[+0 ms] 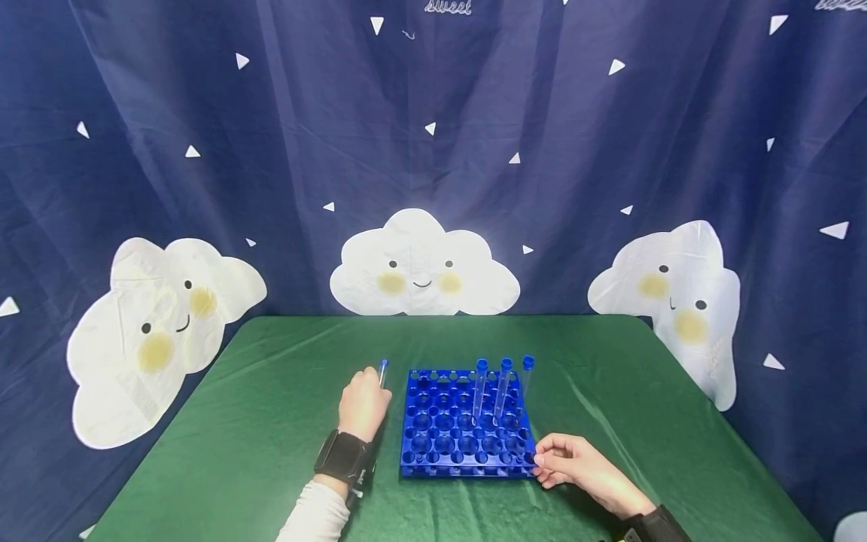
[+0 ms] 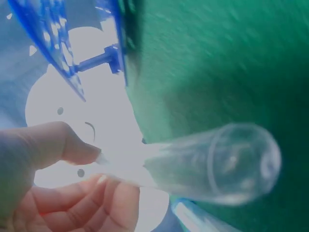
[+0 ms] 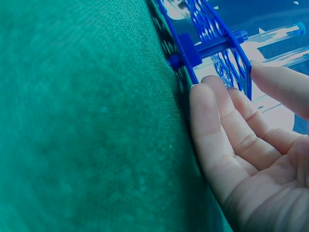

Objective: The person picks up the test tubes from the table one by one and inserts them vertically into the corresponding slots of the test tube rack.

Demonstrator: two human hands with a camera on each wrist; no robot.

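Observation:
A blue test tube rack (image 1: 467, 444) with rows of round holes stands on the green cloth. Three clear tubes with blue caps, such as the middle tube (image 1: 503, 388), stand toward its right back. My left hand (image 1: 363, 404), left of the rack, pinches a clear test tube (image 2: 217, 166) between thumb and fingers. Its rounded bottom points at the left wrist camera. My right hand (image 1: 565, 461) holds the rack's near right corner, thumb at the upper plate and fingertips (image 3: 205, 104) at the lower plate's edge.
A light-blue, tube-like thing (image 2: 193, 215) lies below the held tube in the left wrist view, partly cut off by the frame. Green cloth (image 1: 271, 452) covers the table. Behind it hangs a dark blue curtain (image 1: 474, 173) with clouds and triangles.

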